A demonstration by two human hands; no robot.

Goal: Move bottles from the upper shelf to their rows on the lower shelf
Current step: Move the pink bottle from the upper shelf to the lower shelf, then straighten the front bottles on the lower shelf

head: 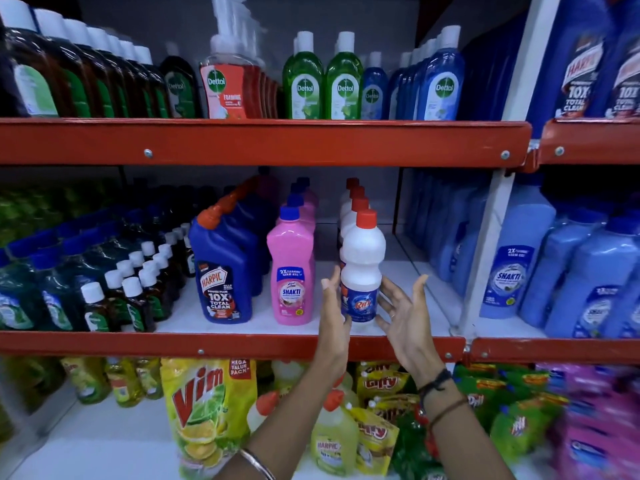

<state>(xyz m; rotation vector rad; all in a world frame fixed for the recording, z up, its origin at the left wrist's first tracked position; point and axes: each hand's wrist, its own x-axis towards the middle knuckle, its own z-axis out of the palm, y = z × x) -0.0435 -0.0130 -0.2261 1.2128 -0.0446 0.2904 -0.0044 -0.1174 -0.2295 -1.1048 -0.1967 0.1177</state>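
A white bottle with a red cap and a blue label (362, 268) stands upright at the front of its row on the lower shelf (228, 344). My left hand (334, 306) is just left of it and my right hand (403, 313) just right of it. Both hands have fingers spread, close to the bottle's label but not gripping it. Behind the bottle runs a row of like white bottles (353, 202). The upper shelf (263, 142) carries green bottles (322, 79), blue bottles (438, 81), brown bottles (86, 74) and a red pump bottle (225, 84).
Left of the white row stand a pink bottle row (292, 271), a blue toilet-cleaner row (221, 271) and several small dark bottles (135, 292). A white upright post (485, 244) bounds the shelf on the right, with light-blue bottles (588, 278) beyond. Pouches and yellow bottles (207, 410) fill the bottom shelf.
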